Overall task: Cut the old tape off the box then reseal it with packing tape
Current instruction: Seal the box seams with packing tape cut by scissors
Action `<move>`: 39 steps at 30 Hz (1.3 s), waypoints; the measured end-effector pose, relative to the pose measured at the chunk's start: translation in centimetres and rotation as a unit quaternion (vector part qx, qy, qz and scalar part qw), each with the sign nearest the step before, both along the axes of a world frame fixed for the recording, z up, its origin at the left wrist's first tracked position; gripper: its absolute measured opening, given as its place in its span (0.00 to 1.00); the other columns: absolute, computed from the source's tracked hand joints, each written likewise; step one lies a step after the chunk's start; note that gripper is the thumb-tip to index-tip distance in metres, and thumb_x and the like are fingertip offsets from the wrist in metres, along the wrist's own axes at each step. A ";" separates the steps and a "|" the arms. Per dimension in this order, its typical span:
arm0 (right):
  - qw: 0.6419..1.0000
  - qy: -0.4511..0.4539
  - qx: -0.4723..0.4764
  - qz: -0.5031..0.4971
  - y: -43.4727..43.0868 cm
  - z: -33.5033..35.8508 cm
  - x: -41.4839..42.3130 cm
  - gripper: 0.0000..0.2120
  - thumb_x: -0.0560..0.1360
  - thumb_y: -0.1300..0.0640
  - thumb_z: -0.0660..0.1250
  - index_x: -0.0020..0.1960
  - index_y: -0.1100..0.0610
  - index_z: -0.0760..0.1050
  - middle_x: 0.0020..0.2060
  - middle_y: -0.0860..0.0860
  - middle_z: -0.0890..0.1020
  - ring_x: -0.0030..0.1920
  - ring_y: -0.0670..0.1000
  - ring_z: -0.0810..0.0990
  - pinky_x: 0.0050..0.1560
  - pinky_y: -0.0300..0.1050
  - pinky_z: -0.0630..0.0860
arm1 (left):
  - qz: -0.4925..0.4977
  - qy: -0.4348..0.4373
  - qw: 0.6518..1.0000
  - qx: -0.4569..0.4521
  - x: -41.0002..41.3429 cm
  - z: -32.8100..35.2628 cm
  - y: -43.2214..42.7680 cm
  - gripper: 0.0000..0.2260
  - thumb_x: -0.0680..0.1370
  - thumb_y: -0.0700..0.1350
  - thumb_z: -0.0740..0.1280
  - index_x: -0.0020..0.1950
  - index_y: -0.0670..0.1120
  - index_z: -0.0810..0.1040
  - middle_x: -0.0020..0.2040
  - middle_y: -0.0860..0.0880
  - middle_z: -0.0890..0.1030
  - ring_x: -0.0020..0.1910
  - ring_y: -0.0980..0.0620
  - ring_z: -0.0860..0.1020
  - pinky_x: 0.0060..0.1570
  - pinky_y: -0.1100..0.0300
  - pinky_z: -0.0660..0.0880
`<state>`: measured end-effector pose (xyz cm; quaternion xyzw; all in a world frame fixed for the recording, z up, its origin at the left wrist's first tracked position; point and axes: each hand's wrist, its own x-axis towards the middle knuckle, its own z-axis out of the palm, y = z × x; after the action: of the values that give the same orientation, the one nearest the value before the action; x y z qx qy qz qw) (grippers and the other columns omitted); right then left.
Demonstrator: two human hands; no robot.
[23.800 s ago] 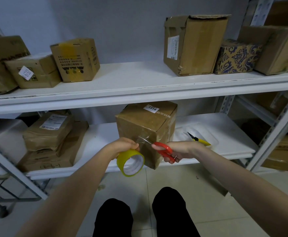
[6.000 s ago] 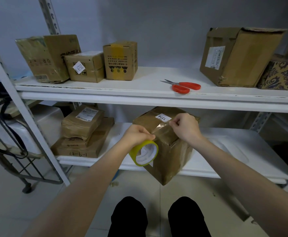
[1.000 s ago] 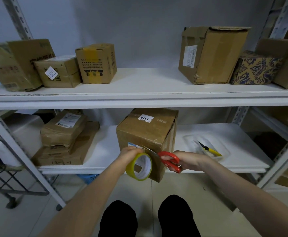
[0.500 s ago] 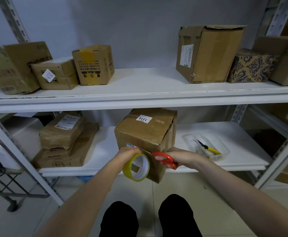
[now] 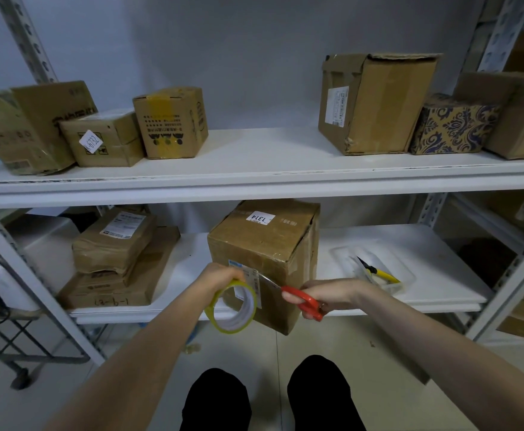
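My left hand (image 5: 220,275) grips the tape roll (image 5: 234,307) against the box (image 5: 273,244) just ahead; my right hand (image 5: 329,293) clasps red scissors (image 5: 301,298), blades at the tape.

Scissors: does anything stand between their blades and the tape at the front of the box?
Nothing visible does. The scissors in the right hand have their blades at the box front, just beside the tape roll.
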<state>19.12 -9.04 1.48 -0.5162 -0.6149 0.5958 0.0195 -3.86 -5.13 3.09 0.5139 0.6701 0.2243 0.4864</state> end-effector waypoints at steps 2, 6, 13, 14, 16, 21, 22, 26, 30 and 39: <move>1.000 -0.021 -0.007 0.021 -0.4 0.3 -0.1 0.44 0.53 0.21 0.68 0.50 0.58 0.71 0.34 0.50 0.72 0.37 0.48 0.70 0.45 0.38 0.71 | -0.001 0.006 1.000 -0.003 -0.4 0.4 -0.3 0.05 0.73 0.40 0.69 0.38 0.44 0.76 0.32 0.48 0.73 0.30 0.54 0.69 0.27 0.63 0.66; 0.996 -0.067 0.006 0.056 -1.4 2.1 0.2 0.44 0.59 0.23 0.63 0.56 0.60 0.71 0.35 0.50 0.73 0.39 0.48 0.71 0.45 0.38 0.71 | 0.010 -0.002 1.000 -0.009 -1.0 0.7 -0.7 0.07 0.72 0.40 0.69 0.34 0.44 0.74 0.30 0.48 0.71 0.28 0.53 0.66 0.26 0.63 0.63; 0.942 0.058 0.311 -0.115 -2.2 11.0 -0.5 0.27 0.66 0.38 0.73 0.49 0.61 0.78 0.35 0.51 0.78 0.34 0.44 0.75 0.39 0.37 0.70 | 0.027 -0.034 0.999 0.022 -0.4 1.5 -1.1 0.09 0.72 0.40 0.70 0.33 0.45 0.73 0.28 0.48 0.71 0.26 0.54 0.68 0.24 0.64 0.65; 0.915 0.066 0.365 -0.157 -1.8 12.1 -0.9 0.21 0.67 0.42 0.75 0.47 0.59 0.78 0.33 0.49 0.79 0.32 0.43 0.76 0.38 0.37 0.70 | 0.026 -0.039 0.999 0.025 -0.3 1.7 -1.2 0.09 0.72 0.40 0.70 0.33 0.45 0.73 0.28 0.48 0.71 0.26 0.54 0.69 0.24 0.65 0.65; 0.847 -0.005 0.475 -0.240 -0.4 14.2 -1.6 0.18 0.69 0.45 0.75 0.50 0.56 0.77 0.38 0.48 0.80 0.37 0.44 0.79 0.37 0.38 0.73 | 0.025 -0.049 0.998 0.036 -0.1 2.1 -1.1 0.08 0.72 0.40 0.70 0.33 0.44 0.74 0.26 0.49 0.71 0.26 0.54 0.69 0.23 0.65 0.65; 0.735 -0.271 0.531 -0.323 4.1 17.1 -2.4 0.28 0.67 0.36 0.72 0.58 0.54 0.76 0.50 0.49 0.81 0.50 0.52 0.79 0.47 0.48 0.80 | 0.038 -0.070 0.994 0.075 -0.2 2.9 -0.6 0.04 0.71 0.39 0.72 0.39 0.43 0.78 0.32 0.47 0.76 0.33 0.52 0.74 0.30 0.62 0.70; 0.734 -0.291 0.519 -0.327 5.0 17.1 -2.2 0.28 0.67 0.35 0.71 0.55 0.55 0.77 0.47 0.50 0.82 0.48 0.52 0.80 0.46 0.48 0.80 | 0.043 -0.078 0.993 0.081 -0.3 2.8 -0.4 0.03 0.70 0.39 0.72 0.40 0.42 0.79 0.34 0.46 0.77 0.34 0.51 0.75 0.31 0.62 0.71; 0.749 -0.276 0.510 -0.320 6.5 17.3 -2.0 0.24 0.70 0.37 0.71 0.53 0.56 0.81 0.44 0.51 0.82 0.46 0.53 0.80 0.46 0.49 0.80 | 0.052 -0.083 0.991 0.091 -0.9 2.5 0.2 0.06 0.69 0.39 0.74 0.43 0.39 0.82 0.38 0.43 0.80 0.36 0.50 0.77 0.34 0.62 0.74; 0.590 -0.185 0.754 -0.221 3.2 14.9 -4.9 0.10 0.76 0.55 0.64 0.52 0.54 0.81 0.47 0.51 0.83 0.50 0.54 0.80 0.44 0.50 0.78 | 0.062 -0.068 0.992 0.081 -1.5 1.8 0.5 0.05 0.69 0.40 0.74 0.36 0.42 0.79 0.34 0.45 0.78 0.35 0.50 0.76 0.35 0.60 0.72; 0.745 -0.392 0.541 -0.006 3.2 2.8 -7.5 0.36 0.73 0.39 0.66 0.76 0.50 0.58 0.72 0.55 0.65 0.71 0.57 0.64 0.70 0.54 0.60 | 0.066 -0.081 0.992 0.077 -1.8 0.8 -0.4 0.04 0.70 0.39 0.73 0.41 0.40 0.79 0.38 0.44 0.79 0.38 0.50 0.76 0.37 0.61 0.72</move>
<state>11.65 -5.82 4.27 -0.6108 -0.7845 -0.0911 0.0563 -5.70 -5.56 3.93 0.4846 0.6414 0.3479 0.4825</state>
